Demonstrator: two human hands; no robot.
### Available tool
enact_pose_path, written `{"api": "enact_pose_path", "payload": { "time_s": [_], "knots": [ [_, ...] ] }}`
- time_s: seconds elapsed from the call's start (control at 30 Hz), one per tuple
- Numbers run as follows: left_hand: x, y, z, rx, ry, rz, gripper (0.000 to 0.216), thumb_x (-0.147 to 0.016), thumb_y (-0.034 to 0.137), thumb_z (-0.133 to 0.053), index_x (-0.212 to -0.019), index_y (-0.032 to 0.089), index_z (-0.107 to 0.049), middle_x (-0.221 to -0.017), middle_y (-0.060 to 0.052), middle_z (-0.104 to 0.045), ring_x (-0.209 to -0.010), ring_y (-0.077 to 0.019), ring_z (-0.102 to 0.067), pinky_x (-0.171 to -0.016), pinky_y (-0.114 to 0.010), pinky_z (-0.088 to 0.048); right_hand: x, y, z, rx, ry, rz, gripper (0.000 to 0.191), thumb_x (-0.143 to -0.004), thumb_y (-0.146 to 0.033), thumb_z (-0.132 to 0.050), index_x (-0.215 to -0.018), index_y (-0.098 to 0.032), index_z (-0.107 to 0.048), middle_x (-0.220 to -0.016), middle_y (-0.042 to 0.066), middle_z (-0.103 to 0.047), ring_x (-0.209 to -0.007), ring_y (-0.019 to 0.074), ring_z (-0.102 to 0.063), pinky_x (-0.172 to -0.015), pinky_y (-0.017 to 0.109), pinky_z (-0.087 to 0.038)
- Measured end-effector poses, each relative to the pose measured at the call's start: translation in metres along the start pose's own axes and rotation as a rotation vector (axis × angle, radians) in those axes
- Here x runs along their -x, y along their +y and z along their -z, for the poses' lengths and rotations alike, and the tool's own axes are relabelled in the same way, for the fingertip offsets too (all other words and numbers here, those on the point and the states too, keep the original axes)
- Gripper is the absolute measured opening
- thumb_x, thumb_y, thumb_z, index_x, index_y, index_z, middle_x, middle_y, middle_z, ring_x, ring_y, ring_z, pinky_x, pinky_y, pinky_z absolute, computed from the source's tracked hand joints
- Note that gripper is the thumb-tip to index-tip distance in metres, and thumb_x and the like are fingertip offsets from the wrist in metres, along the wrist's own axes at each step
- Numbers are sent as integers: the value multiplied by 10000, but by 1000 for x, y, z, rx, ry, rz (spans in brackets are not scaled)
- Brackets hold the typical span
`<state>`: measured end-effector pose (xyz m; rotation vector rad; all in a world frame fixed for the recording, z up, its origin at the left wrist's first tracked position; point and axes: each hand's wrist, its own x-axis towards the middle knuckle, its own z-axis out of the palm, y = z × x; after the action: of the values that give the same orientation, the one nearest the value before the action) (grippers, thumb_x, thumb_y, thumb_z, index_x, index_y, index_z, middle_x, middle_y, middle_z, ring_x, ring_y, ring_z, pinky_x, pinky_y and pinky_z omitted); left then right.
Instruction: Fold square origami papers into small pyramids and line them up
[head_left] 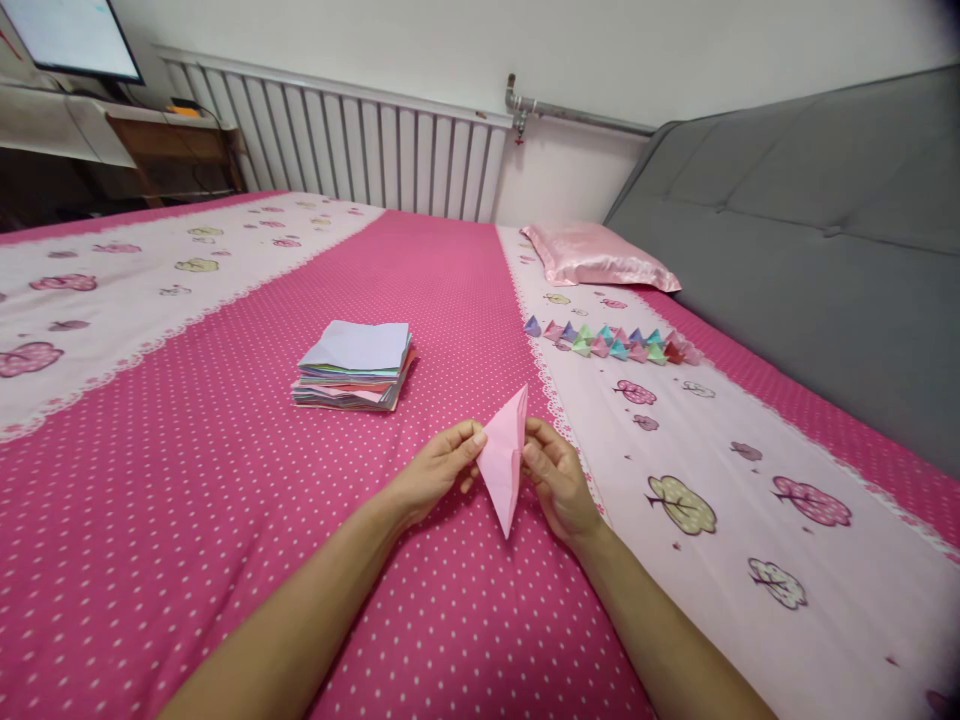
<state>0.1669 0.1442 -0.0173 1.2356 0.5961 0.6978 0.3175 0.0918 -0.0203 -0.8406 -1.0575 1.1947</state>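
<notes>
A folded piece of pink paper (502,455) is held up between my two hands, its long points turned up and down. My left hand (444,462) pinches its left corner between thumb and fingers. On the other side, my right hand (556,475) grips the right edge, thumb toward me and fingers partly hidden behind the paper. Beyond my left hand lies a stack of coloured paper sheets (354,365), a pale lilac one on top. Several small folded paper pieces (619,347) in many colours stand in rows beyond my right hand.
The bed's pink dotted cover (442,270) has pale printed bands. A pink satin pillow (600,258) lies near the grey padded headboard (810,220) at right. A white radiator (345,140) lines the wall, and a desk with a monitor (71,40) stands at far left.
</notes>
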Motion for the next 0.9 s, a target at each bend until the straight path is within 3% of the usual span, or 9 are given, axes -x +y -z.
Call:
{"api": "enact_pose_path", "payload": {
  "time_s": [0.27,0.9],
  "knots": [
    [0,-2,1,-9,-16,12,304,-800,453,-518,-743,159,-465,-586,52,-416,-463,-45,-357,-454,-174,-273,0,-1,-1,-5,7,15,322,-743,-329,-629,-1029,-211,-538,-927,42,-642,-845,182,-610,-713,292,-497],
    [0,-1,0,121,-36,13,284,-796,420,-541,-728,151,-479,-584,50,-425,-448,-37,-357,-434,-164,-292,-2,3,0,11,48,-8,290,-743,-376,-629,-980,-220,-568,-884,29,-656,-740,150,-618,-625,248,-503]
  ]
}}
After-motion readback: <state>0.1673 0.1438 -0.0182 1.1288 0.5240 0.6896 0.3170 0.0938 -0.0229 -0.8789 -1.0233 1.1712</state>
